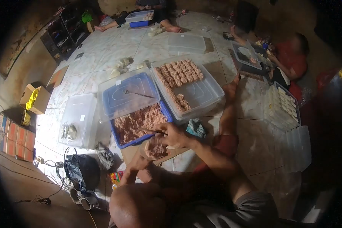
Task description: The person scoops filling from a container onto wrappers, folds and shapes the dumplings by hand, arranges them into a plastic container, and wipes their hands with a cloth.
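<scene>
My left hand (141, 161) is closed around a lump of pink minced meat (155, 147); whether a wrapper lies under it, I cannot tell. Just above, my right hand (175, 135) grips a thin dark utensil (150, 130), whose tip is hard to make out. Beyond both hands stands a blue tub (168, 115) full of minced meat (137, 121). A clear lid (109, 99) covers its far part, and a fork (138, 93) lies on top. To the right, a clear plastic tray (216, 93) holds rows of shaped meat portions (180, 71).
A teal cloth (195, 128) lies right of the tub. On the left are a clear box (79, 104), a black bag (81, 173) and cables. Stacked trays of pale pieces (281, 104) stand right. Other people sit with tubs at the back (139, 17) and right (249, 57).
</scene>
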Motion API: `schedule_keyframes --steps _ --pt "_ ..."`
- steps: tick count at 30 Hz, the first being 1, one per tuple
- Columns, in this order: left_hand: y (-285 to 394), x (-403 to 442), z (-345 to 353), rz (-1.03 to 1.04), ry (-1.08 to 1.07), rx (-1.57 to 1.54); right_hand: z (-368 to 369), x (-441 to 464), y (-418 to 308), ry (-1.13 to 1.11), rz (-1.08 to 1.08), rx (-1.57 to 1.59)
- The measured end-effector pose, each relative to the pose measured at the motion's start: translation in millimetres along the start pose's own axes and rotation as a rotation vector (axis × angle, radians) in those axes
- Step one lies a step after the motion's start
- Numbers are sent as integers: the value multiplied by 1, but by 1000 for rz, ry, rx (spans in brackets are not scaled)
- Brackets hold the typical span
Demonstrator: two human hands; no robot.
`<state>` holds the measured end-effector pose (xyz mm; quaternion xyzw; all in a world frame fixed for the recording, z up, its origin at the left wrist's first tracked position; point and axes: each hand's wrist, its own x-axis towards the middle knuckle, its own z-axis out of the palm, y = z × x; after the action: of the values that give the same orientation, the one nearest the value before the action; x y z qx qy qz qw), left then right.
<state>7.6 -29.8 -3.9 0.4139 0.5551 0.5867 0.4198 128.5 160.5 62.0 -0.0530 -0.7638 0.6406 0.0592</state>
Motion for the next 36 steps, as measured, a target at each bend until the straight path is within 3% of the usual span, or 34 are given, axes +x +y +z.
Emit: schedule_keyframes --steps 1,3,4,5,6,7,10,12,14,15,18,20,21,22,24,25,26,28,29,30,31,33,36 --pt "2 3 0 -5 10 2 1 3 2 169 -91 -2" --pt "6 17 -3 286 167 399 2 7 13 425 -215 28" --pt "7 24 -4 209 268 270 6 7 31 583 -279 -73" --pt "9 30 -4 145 376 130 2 -12 47 467 -144 90" --pt "19 31 -6 184 413 371 3 -27 38 352 -6 245" --pt "22 31 -1 292 498 226 17 -39 51 333 47 317" --pt "11 39 0 342 534 322 46 -48 66 327 81 377" --pt "8 38 -1 331 472 174 45 -40 71 400 -441 -425" --pt "6 36 -13 226 345 722 33 -41 68 427 -317 -467" --pt "1 37 -6 139 439 351 29 -46 66 480 -267 -411" --pt "14 27 -12 163 333 264 36 -61 78 537 -179 -138" --pt "3 31 -8 153 383 357 39 -72 85 223 167 325" --pt "-16 40 -3 104 412 -89 47 -71 84 234 171 313" --pt "-19 38 -4 63 350 -111 57 -66 77 281 76 294" --pt "-19 33 -4 -22 225 -145 63 -50 84 365 -202 -124" --pt "-15 30 -2 56 305 218 61 -50 81 397 -161 -170" --pt "2 27 0 130 379 583 51 -54 84 262 140 -316" --pt "28 26 -4 172 362 531 48 -58 75 416 -40 -107" --pt "32 23 -6 212 340 476 58 -61 99 487 -116 155" --pt "17 19 -13 201 340 471 57 -68 99 484 -105 158" --pt "6 20 -20 88 340 146 51 -78 95 354 57 203" --pt "-4 20 -16 139 390 58 49 -83 83 215 233 307" --pt "4 25 -3 241 244 231 73 -68 94 263 45 263"
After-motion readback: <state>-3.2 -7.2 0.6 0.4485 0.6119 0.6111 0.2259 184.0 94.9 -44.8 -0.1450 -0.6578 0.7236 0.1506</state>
